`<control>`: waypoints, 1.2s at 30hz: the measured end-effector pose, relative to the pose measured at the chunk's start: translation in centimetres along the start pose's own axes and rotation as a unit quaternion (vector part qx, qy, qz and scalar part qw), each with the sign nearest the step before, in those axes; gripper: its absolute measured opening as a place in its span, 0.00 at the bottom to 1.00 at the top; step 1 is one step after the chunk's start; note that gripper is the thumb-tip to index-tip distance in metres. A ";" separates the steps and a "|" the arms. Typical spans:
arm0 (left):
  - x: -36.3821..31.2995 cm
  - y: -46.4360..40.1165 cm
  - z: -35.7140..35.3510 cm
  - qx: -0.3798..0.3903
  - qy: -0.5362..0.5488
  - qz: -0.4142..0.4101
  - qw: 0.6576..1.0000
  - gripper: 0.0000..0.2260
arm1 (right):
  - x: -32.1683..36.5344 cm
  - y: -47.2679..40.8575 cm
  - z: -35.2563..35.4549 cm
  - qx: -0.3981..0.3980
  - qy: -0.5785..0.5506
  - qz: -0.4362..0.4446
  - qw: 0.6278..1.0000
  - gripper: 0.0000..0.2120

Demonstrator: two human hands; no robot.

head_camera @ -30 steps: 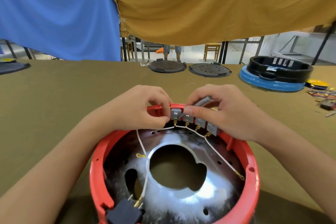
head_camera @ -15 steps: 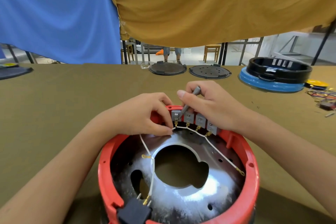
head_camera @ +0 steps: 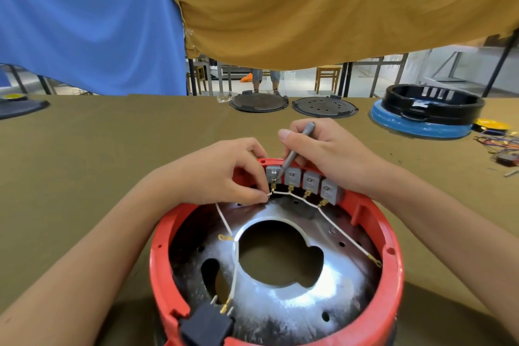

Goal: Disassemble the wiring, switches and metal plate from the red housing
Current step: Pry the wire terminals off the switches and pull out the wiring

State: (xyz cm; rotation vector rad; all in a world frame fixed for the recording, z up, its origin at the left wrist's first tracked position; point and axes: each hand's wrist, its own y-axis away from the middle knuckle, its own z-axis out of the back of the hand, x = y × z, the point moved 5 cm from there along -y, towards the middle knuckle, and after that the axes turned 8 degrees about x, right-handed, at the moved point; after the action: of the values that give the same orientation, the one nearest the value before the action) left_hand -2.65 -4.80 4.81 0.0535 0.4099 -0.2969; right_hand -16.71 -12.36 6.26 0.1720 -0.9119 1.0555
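An olive-brown cloth table (head_camera: 84, 165) bears a round red housing (head_camera: 393, 269) of glossy plastic, open side up, close to the person at the near edge. Inside it lies a shiny, dusty metal plate (head_camera: 295, 300), disc-shaped with a large keyhole-like cutout in the middle and small round holes scattered about it. Along the housing's far wall sits a curved row of four small grey block switches (head_camera: 310, 181), each with a brass terminal pointing down toward the plate. A thin white wire (head_camera: 234, 261) links those terminals, then runs down the left side to a black plug block (head_camera: 206, 327) at the near rim; another strand runs off right to a brass ring lug. The left hand (head_camera: 222, 174) curls at the far-left rim, thumb and forefinger pressed together on the wire just below the leftmost switch. The right hand (head_camera: 325, 154) has its fingers wrapped round a slim grey metal tool (head_camera: 295, 153), a screwdriver-like rod; its long axis slants from upper right, away from the person, down-left, with the tip on the leftmost switch.
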 end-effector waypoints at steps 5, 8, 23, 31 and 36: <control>0.0 0.1 0.0 -0.002 0.006 0.003 1.000 0.02 | -0.2 0.3 -0.1 -0.007 -0.010 0.009 1.000 0.18; 0.2 0.1 0.0 -0.001 0.005 0.007 1.000 0.02 | -0.2 0.5 -0.1 -0.016 -0.005 0.017 1.000 0.17; 0.1 0.1 -0.1 0.009 0.008 0.018 1.000 0.03 | -0.1 0.9 -0.1 -0.007 -0.036 0.008 0.999 0.17; 0.1 0.1 -0.1 0.012 0.007 0.015 1.000 0.03 | -0.7 0.5 0.0 -0.007 -0.038 -0.023 0.999 0.18; 0.0 0.1 -0.1 0.014 0.016 0.007 1.000 0.03 | -0.7 0.6 -0.1 -0.010 -0.050 -0.020 0.998 0.17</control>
State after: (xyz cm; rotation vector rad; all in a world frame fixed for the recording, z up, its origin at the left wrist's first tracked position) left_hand -2.70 -4.66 4.70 0.0879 0.4379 -0.2888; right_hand -17.31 -12.47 5.49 0.2272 -1.0061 1.0067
